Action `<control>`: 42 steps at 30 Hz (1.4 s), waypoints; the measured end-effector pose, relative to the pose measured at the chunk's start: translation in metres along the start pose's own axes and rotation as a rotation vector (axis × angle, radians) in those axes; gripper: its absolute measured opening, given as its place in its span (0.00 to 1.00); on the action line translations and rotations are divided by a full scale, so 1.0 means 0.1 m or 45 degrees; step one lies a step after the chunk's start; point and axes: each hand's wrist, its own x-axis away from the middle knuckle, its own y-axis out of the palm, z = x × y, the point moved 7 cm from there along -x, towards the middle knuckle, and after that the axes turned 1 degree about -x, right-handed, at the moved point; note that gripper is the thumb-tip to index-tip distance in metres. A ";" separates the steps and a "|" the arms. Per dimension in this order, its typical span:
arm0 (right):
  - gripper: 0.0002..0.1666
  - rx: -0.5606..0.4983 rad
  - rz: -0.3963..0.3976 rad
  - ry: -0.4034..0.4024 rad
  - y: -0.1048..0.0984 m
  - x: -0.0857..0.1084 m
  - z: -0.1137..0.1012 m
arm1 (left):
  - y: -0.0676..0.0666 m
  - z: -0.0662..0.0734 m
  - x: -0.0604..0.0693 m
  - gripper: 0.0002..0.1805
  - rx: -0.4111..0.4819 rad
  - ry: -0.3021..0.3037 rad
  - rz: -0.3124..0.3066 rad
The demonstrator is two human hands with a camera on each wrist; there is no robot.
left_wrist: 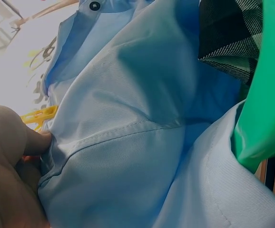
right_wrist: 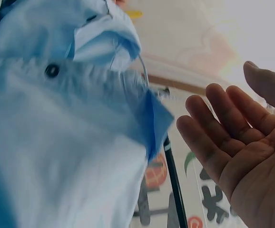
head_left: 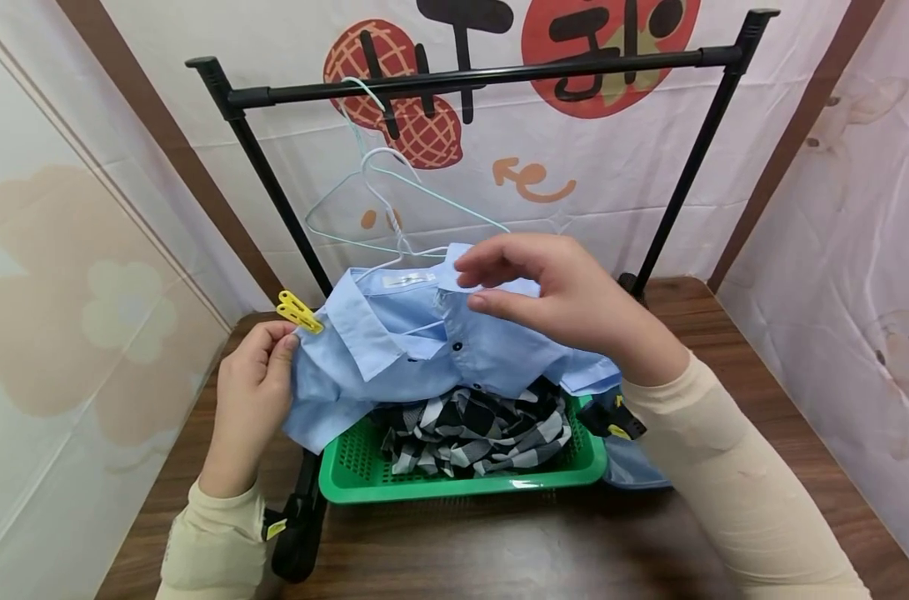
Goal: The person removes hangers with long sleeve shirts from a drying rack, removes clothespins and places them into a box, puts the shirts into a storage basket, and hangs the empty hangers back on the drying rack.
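Observation:
A light blue button-up shirt (head_left: 491, 350) is on a white wire hanger (head_left: 394, 223), its collar spread open. At the shirt's left shoulder, a yellow clothespin (head_left: 300, 312) clips the fabric. My left hand (head_left: 253, 392) pinches the shoulder cloth just below that clothespin, thumb on top; the left wrist view shows the pinched shirt (left_wrist: 123, 123) close up. Over the right side of the collar hovers my right hand (head_left: 555, 287). In the right wrist view, its fingers (right_wrist: 218, 128) are extended and apart from the shirt, with nothing in the palm.
A black garment rack (head_left: 484, 75) stands behind, with a mint wire hanger (head_left: 447, 200) on its bar. Below the shirt, a green basket (head_left: 461, 490) holds a black-and-white checked garment (head_left: 476, 433). Blue fabric (head_left: 630, 462) lies right of the basket on the wooden table (head_left: 514, 550).

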 end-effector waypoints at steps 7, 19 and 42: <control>0.19 0.018 -0.080 -0.068 0.25 -0.27 -0.17 | 0.03 0.01 0.01 0.09 0.022 0.018 -0.006; 0.21 0.115 -0.162 -0.029 0.50 -0.62 -0.32 | 0.05 -0.01 -0.01 0.09 0.023 0.021 -0.007; 0.18 0.257 -0.321 0.141 1.10 -1.24 -0.29 | 0.05 0.04 0.00 0.08 0.077 0.057 -0.020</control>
